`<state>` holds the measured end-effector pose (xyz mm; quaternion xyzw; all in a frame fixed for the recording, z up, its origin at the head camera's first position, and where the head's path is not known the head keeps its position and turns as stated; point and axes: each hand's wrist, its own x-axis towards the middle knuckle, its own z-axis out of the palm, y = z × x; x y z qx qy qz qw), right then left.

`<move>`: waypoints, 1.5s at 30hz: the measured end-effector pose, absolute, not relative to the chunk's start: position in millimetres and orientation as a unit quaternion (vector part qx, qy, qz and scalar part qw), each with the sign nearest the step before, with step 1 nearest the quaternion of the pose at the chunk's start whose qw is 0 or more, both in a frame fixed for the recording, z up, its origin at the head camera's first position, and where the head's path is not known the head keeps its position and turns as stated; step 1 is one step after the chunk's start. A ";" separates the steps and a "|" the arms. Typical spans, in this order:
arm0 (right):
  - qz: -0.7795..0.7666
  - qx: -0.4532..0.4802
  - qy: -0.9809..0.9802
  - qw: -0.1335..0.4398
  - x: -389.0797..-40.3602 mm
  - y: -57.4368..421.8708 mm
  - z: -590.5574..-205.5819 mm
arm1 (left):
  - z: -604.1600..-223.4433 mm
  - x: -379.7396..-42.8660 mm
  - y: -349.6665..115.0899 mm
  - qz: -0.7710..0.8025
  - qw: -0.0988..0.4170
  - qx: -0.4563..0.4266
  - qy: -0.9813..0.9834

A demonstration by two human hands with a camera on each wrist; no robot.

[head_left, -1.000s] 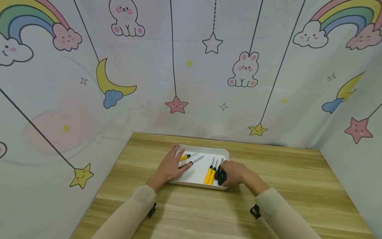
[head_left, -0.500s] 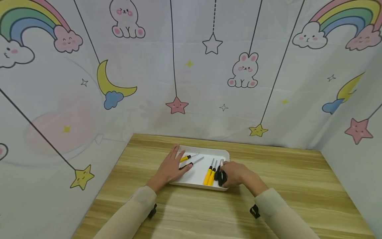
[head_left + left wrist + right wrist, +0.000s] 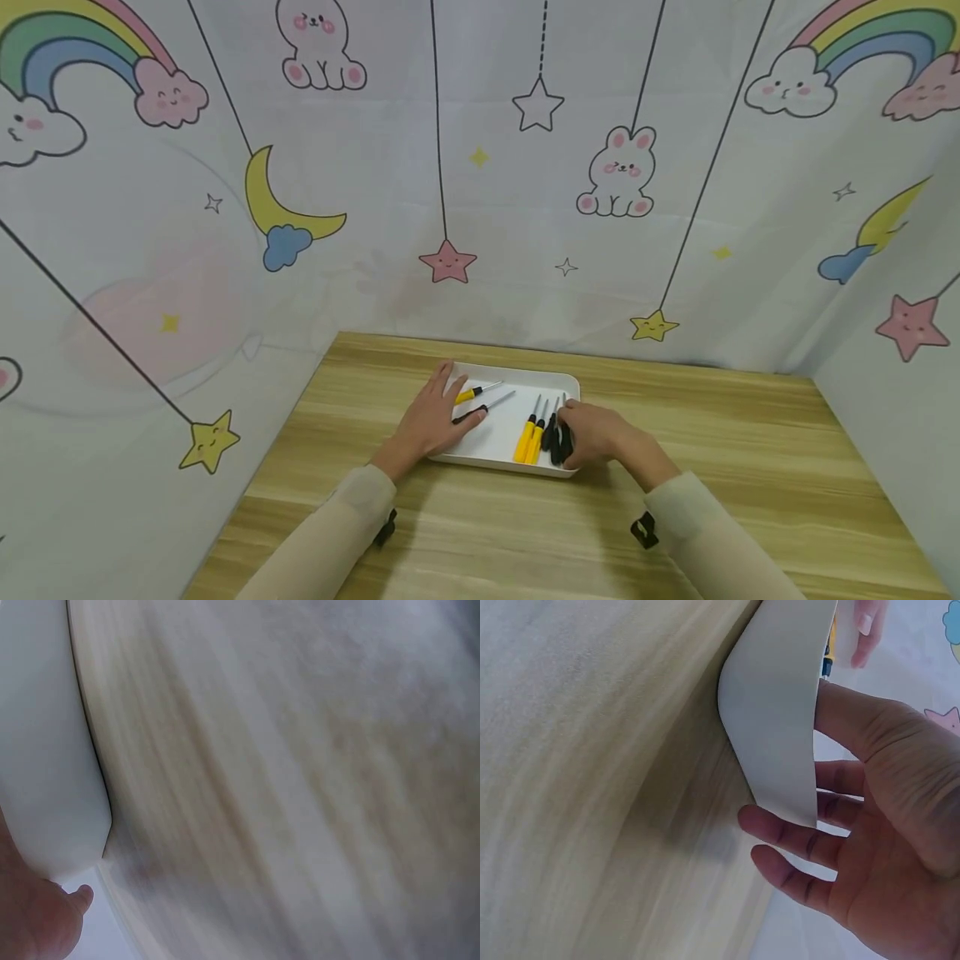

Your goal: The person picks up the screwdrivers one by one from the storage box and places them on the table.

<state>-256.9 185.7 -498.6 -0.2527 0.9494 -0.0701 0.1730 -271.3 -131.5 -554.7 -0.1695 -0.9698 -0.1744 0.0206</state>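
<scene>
A shallow white tray [image 3: 487, 450] holds several screwdrivers. Two yellow-handled screwdrivers [image 3: 529, 442] lie side by side toward its right end, with black-handled screwdrivers [image 3: 550, 437] right beside them. My right hand [image 3: 596, 433] reaches over the right rim and pinches the outermost black-handled screwdriver [image 3: 566, 443], partly hidden by the fingers. In the right wrist view, two fingers [image 3: 795, 836] of that hand stay outside the tray wall. My left hand [image 3: 431, 419] lies spread over the tray's left end. Its thumb is at a black-handled screwdriver [image 3: 472, 414]; another yellow-handled screwdriver [image 3: 468, 395] is partly covered by its fingers.
The tray stands on a wood-grain table [image 3: 510, 533]. Behind and at both sides hangs a white cloth [image 3: 510, 308] printed with stars, rabbits and rainbows. A black strap [image 3: 643, 530] shows below the right sleeve.
The black-handled screwdrivers under my right hand now lie straighter, closer to parallel with the yellow ones. My left hand keeps its place on the tray. The head view shifts slightly.
</scene>
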 end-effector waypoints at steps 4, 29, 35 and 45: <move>-0.104 -0.272 0.944 0.154 -259.1 192.3 -503.8 | -555.3 -274.3 -131.8 -0.168 0.017 -0.171 -0.971; -0.166 -0.298 0.938 0.063 -259.4 206.1 -497.3 | -556.5 -288.8 -140.8 -0.174 0.038 -0.186 -0.966; -0.184 -0.272 0.942 0.066 -256.6 207.7 -493.8 | -556.8 -290.1 -141.0 -0.172 0.031 -0.193 -0.965; -0.202 -0.258 0.943 0.056 -255.6 211.9 -485.5 | -555.7 -295.3 -138.0 -0.167 0.030 -0.193 -0.966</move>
